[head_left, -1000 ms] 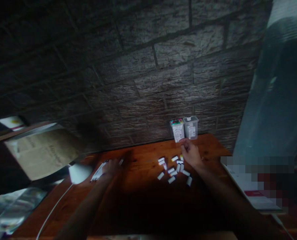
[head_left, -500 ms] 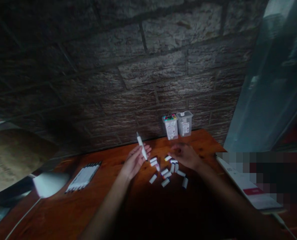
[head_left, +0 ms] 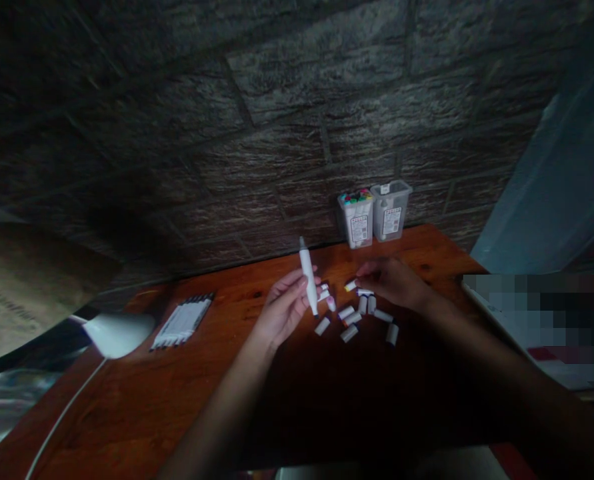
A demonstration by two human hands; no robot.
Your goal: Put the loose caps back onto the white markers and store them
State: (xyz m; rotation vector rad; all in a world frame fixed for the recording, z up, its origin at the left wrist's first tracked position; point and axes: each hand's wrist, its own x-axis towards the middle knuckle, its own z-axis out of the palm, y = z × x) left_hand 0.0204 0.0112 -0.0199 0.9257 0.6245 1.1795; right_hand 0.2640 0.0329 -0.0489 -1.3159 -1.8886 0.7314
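Observation:
In my left hand (head_left: 287,308) is a white marker (head_left: 308,277), held between thumb and fingers, its grey tip pointing up. My right hand (head_left: 389,280) reaches over the loose caps, thumb and fingers pinched at a white marker cap (head_left: 351,285) with a yellow end that lies on the table. Beside it rests a cap with a purple band (head_left: 365,293), partly under the hand. Several more white caps (head_left: 349,333) lie scattered between and in front of my hands, and a pinkish cap (head_left: 331,303) sits close to the left fingers.
Against the stone wall stand a clear box of colourful-ended markers (head_left: 359,223) and another clear box (head_left: 391,213). A row of white markers (head_left: 184,321) lies at left, near a white lamp head (head_left: 118,335) with a cable. A brown paper bag (head_left: 31,287) looms far left.
The view has shifted, so the table things appear farther right and higher. My right fingers have come down onto the yellow-ended cap. My left hand still holds the marker, now more upright.

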